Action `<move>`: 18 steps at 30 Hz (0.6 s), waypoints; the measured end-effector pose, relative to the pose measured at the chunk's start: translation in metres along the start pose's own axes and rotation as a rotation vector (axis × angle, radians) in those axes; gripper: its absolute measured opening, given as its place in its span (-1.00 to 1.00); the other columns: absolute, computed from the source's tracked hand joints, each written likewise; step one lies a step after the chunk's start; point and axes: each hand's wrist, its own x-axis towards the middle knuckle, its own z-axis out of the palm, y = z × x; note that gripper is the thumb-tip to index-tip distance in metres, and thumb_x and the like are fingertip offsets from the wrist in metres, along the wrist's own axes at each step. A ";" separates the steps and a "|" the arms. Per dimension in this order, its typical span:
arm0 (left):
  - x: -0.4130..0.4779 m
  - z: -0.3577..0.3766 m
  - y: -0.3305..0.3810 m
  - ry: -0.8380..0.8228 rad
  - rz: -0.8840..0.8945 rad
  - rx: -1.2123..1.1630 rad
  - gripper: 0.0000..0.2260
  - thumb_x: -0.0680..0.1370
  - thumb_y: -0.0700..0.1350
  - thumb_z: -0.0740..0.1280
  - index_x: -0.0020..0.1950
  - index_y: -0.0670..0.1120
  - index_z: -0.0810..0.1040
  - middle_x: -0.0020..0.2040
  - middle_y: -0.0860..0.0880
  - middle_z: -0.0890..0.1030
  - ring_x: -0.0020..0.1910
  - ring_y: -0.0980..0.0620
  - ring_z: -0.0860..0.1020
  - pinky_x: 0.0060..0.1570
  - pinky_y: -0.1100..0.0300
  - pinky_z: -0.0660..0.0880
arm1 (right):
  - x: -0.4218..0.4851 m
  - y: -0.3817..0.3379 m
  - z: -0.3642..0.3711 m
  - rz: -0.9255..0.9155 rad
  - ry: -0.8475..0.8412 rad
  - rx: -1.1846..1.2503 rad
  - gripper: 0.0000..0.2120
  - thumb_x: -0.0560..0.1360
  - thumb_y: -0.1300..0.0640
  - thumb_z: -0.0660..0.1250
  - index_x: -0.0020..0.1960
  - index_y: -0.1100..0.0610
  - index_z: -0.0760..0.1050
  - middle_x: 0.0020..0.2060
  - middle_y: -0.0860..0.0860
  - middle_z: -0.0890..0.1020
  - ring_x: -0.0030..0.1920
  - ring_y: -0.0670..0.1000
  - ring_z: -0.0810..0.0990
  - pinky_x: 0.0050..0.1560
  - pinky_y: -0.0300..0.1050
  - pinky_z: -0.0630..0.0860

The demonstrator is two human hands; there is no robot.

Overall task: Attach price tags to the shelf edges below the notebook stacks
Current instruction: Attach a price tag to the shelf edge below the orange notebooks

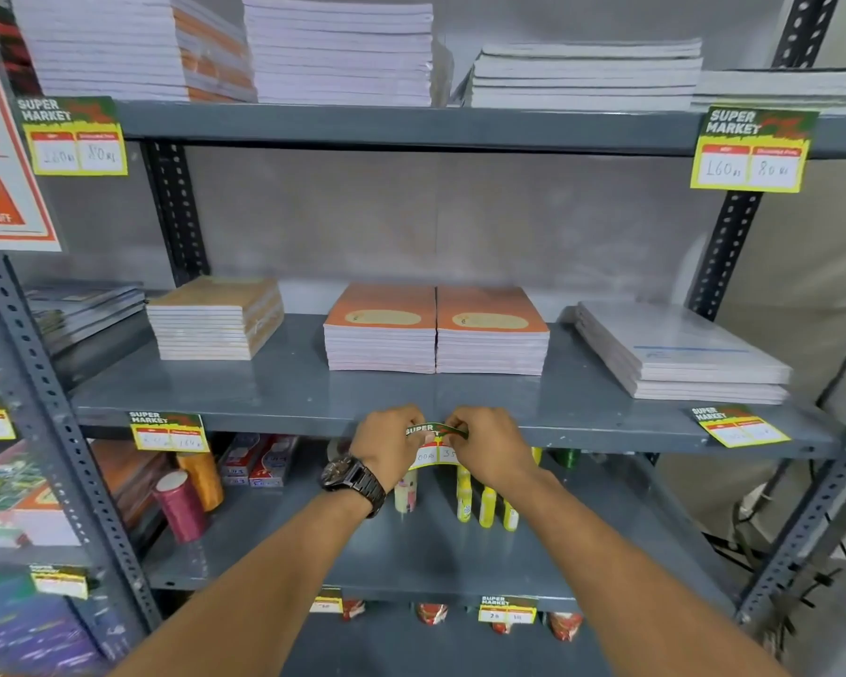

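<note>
thread spools [182, 505], yellow bottles [487, 505], promo poster [1, 153]

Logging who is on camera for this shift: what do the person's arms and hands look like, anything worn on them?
Both forearms are bare, with no sleeves in view and no gloves on either hand. The left hand has a chunky dark metal-link wristwatch with a round dark dial on its wrist. The right hand and its wrist carry nothing: no watch or band, and no ring is visible.

Upper-right price tag [753, 149] reads "SUPER MARKET", "160", "80"; upper-left tag [73, 135] matches; left poster [1, 188] reads "GET 1 50% OFF".
</note>
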 end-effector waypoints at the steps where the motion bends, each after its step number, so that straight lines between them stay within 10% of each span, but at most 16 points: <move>1: 0.000 0.001 0.000 -0.007 0.004 0.003 -0.91 0.45 0.01 0.41 -0.15 0.04 0.53 -0.20 0.01 0.66 -0.21 -0.05 0.57 -0.32 0.21 0.30 | 0.000 -0.001 0.001 0.005 0.006 -0.003 -0.92 0.42 0.19 0.38 -0.10 0.06 0.61 -0.20 0.05 0.69 -0.17 0.10 0.60 -0.12 -0.01 0.57; 18: 0.005 -0.007 0.008 -0.043 0.102 0.199 -0.84 0.52 0.05 0.30 -0.09 -0.01 0.38 -0.12 -0.03 0.60 -0.20 -0.12 0.55 -0.31 0.08 0.46 | 0.006 -0.003 0.000 0.072 0.105 -0.210 -0.90 0.33 0.07 0.37 -0.25 0.05 0.46 -0.32 0.01 0.60 -0.26 0.13 0.54 -0.35 -0.12 0.37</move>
